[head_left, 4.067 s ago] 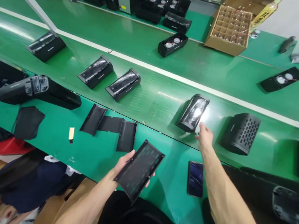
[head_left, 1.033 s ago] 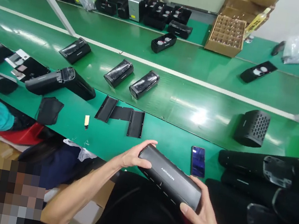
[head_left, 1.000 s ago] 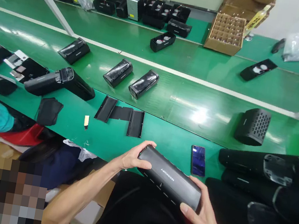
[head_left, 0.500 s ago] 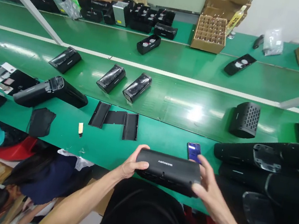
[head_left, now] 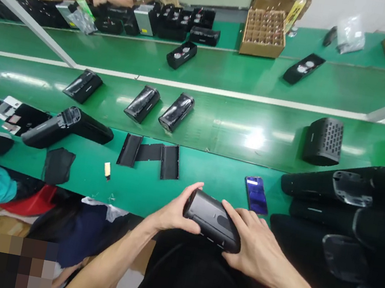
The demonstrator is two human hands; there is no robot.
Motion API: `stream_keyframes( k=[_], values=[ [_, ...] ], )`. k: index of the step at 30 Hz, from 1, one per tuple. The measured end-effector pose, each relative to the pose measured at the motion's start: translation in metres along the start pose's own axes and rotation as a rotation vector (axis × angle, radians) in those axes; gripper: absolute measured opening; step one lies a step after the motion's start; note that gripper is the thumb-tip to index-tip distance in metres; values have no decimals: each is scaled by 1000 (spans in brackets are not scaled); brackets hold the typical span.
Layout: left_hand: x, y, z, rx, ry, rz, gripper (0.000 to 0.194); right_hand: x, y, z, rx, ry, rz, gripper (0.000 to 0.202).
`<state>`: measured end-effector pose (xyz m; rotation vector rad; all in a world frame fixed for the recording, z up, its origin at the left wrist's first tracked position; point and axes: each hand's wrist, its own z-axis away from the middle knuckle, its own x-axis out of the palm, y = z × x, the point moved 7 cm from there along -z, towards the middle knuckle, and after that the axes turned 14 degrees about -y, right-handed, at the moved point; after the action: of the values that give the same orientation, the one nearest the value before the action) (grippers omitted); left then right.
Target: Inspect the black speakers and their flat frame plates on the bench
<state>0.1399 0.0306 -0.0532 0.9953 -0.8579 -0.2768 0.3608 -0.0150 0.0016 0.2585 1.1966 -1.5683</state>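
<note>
Both hands hold a black speaker-like housing (head_left: 214, 220) over the near edge of the green table, tilted with its right end lower. My left hand (head_left: 178, 213) wraps its left end, thumb on the near side. My right hand (head_left: 249, 236) grips the right end, fingers over the top and thumb below. A phone with a lit screen (head_left: 257, 195) lies just beyond my right hand. Farther left are black open panels (head_left: 170, 162), a small pale-yellow object (head_left: 107, 170) and a black cloth-like piece (head_left: 58, 166).
Black housings (head_left: 325, 212) are piled at the right. Several more, such as one housing (head_left: 176, 112), sit on the green line ahead. A divided carton (head_left: 265, 32) stands at the back. People are at the left and back left; white posts (head_left: 40, 33) rise from the line.
The housing has turned and tilted, its lettering no longer readable. My right hand has moved from its far end to over its top. The phone is now fully uncovered. The camera view has shifted.
</note>
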Motion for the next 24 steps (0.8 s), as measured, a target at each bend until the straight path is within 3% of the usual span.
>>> stream_keyframes(
  k=[3,7,11,16,24],
  values=[
    [8,-13,11,-146,8,-129,101,16,8,10,-6,-106,-95,105],
    [8,-26,23,-76,67,-68,94,31,43,32,96,-23,-514,99],
    [6,-26,24,-104,25,-68,93,61,62,45,142,35,-877,96],
    [6,-19,22,-153,8,-161,93,72,56,51,125,133,-893,100],
    [7,-22,24,-116,82,-218,87,73,52,54,197,173,-999,73]
  ],
)
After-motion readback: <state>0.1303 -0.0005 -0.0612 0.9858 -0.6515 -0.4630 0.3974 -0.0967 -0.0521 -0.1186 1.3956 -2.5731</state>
